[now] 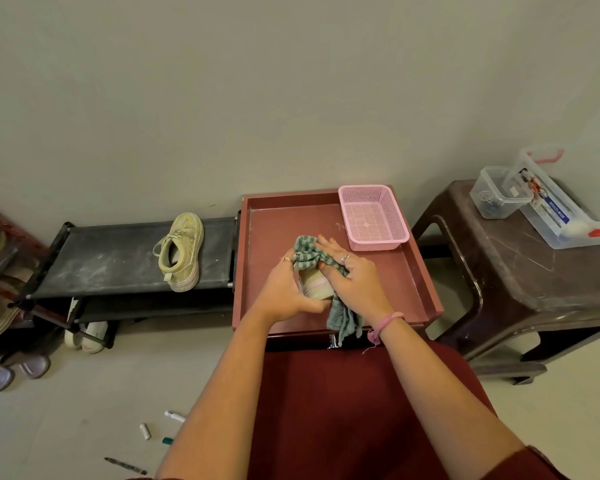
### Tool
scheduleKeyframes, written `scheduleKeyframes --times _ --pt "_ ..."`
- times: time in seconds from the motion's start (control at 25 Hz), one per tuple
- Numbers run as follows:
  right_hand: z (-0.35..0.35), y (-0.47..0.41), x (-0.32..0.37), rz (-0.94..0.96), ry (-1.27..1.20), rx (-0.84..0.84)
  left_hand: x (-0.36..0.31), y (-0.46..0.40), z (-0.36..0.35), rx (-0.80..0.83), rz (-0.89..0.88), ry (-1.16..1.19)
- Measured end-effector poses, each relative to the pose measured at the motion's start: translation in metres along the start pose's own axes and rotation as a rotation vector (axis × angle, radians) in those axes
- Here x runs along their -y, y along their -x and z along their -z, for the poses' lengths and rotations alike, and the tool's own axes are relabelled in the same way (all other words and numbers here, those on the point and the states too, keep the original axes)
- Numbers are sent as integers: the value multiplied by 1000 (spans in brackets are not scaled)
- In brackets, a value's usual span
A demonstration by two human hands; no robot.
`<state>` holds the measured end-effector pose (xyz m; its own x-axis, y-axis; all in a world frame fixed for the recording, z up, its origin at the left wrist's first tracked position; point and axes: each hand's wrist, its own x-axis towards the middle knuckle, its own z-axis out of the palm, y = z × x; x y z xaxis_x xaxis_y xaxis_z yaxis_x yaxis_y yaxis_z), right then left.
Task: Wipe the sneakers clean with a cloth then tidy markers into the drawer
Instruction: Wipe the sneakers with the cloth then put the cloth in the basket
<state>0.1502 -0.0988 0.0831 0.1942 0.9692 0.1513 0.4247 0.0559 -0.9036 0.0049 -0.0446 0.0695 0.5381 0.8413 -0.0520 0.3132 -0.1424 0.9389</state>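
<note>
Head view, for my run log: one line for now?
step: wiping | left hand: holds beige sneaker | right hand: presses green striped cloth on it

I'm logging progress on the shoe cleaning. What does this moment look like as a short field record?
left hand: left hand grips the sneaker in hand
right hand: right hand presses the green striped cloth onto it
work surface: maroon tray top
second sneaker: second sneaker on the black shoe rack
markers: markers on the floor, not yet tidied
basket: pink basket at the tray's far right corner
</note>
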Motion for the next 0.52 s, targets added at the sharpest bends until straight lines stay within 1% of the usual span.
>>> scheduleKeyframes --times 0.24,0.36,0.44,0.52 --pt "-12 47 -12 203 282 -16 12 7 0 32 10 37" --pt "-15 76 -22 406 421 -22 6 5 1 1 64 101" --pt "-15 79 -26 422 371 -49 2 6 -1 1 39 18" --pt "-15 71 -26 341 270 -127 3 8 -3 24 35 9"
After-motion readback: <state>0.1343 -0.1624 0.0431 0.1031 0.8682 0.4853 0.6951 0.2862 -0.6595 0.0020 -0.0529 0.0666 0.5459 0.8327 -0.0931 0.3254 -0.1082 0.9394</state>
